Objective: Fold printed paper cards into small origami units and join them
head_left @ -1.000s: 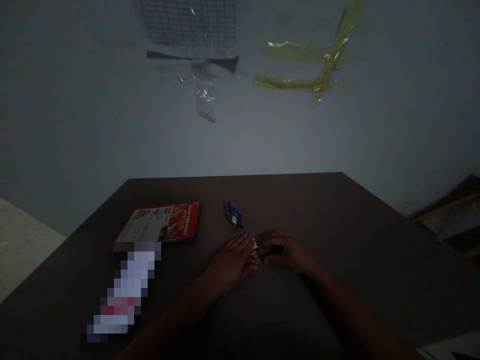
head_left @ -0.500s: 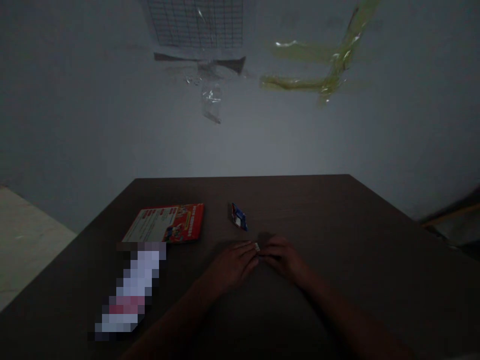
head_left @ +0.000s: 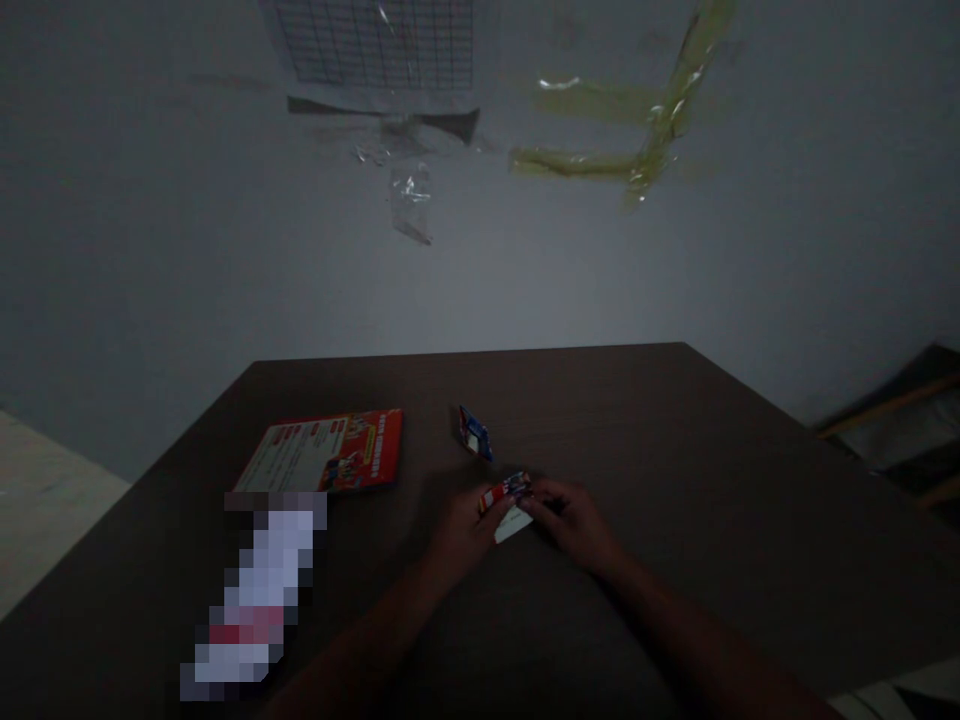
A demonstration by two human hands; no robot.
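My left hand (head_left: 466, 528) and my right hand (head_left: 574, 520) meet near the middle of the dark table (head_left: 600, 400). Between them they pinch a small folded card (head_left: 513, 526), its upper part printed in red and dark colours, its lower part pale. The left thumb presses on its left side, and the right fingers grip its right side. Just beyond my hands, a small blue folded card (head_left: 475, 434) rests at a slant on the table.
A red and white printed booklet (head_left: 322, 452) lies on the left of the table. Nearer to me is a pixelated, whitish long object (head_left: 262, 590). A wall (head_left: 562, 260) with tape rises behind the table.
The card between my hands now shows its printed and pale faces, where before only a tiny pale bit showed under flat fingers. The view has shifted slightly.
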